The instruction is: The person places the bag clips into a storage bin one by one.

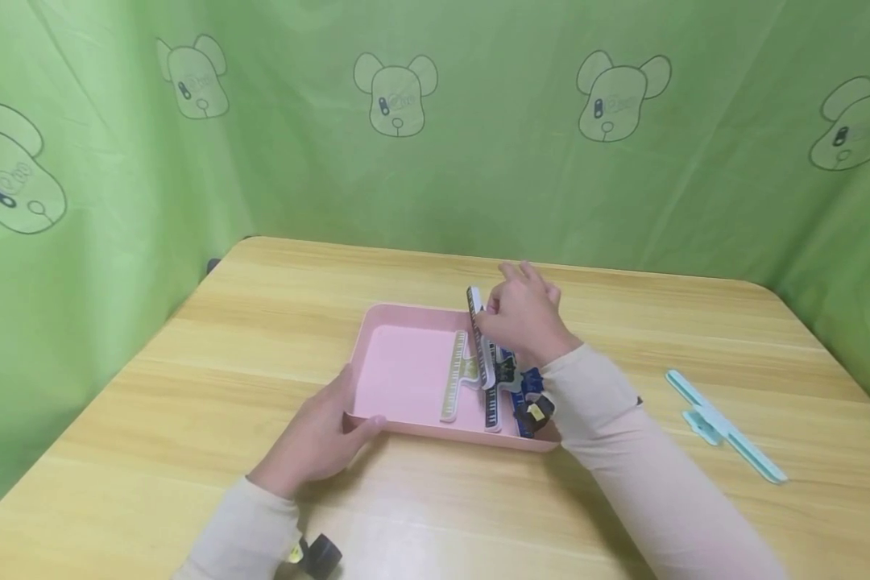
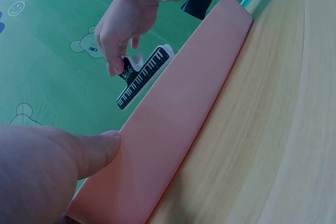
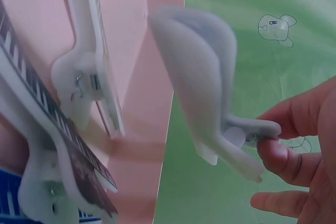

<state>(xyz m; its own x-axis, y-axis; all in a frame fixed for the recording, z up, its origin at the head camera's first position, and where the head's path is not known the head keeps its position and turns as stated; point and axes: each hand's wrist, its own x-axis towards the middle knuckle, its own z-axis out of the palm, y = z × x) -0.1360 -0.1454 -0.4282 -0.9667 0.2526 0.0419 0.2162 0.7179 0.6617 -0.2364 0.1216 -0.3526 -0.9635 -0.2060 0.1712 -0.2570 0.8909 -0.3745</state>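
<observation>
Seen from the head camera: a pale wooden table (image 1: 188,419) walled in on three sides by green cloth (image 1: 478,161) printed with bear heads. In the middle, a shallow pink tray (image 1: 406,362).

Left hand (image 1: 315,439) at the tray's near left corner, thumb curled over the rim and pressed on the inside edge, fingers hidden beneath; gripping the tray. From the left wrist, the thumb (image 2: 92,150) lying flat along the tray's outer wall (image 2: 189,103).

Right hand (image 1: 525,314) raised over the tray's right side, fingers pinching the handle of a long clip with a piano-key pattern (image 1: 480,338), held tilted above the tray with one end up. In the left wrist view, the same clip (image 2: 144,77) hanging from the fingertips, clear of the tray. In the right wrist view, blurred white clip handles (image 3: 220,124) squeezed between thumb and finger.

Inside the tray, against the right wall: a gold-patterned clip (image 1: 457,387), a second piano-key clip (image 1: 491,407), and blue clips (image 1: 524,395) bunched together, partly hidden by the right sleeve.

Well apart on the table to the right, a long pale-blue clip (image 1: 725,425) lying flat.

Cream sleeves on both arms, a black wrist device at each cuff.
</observation>
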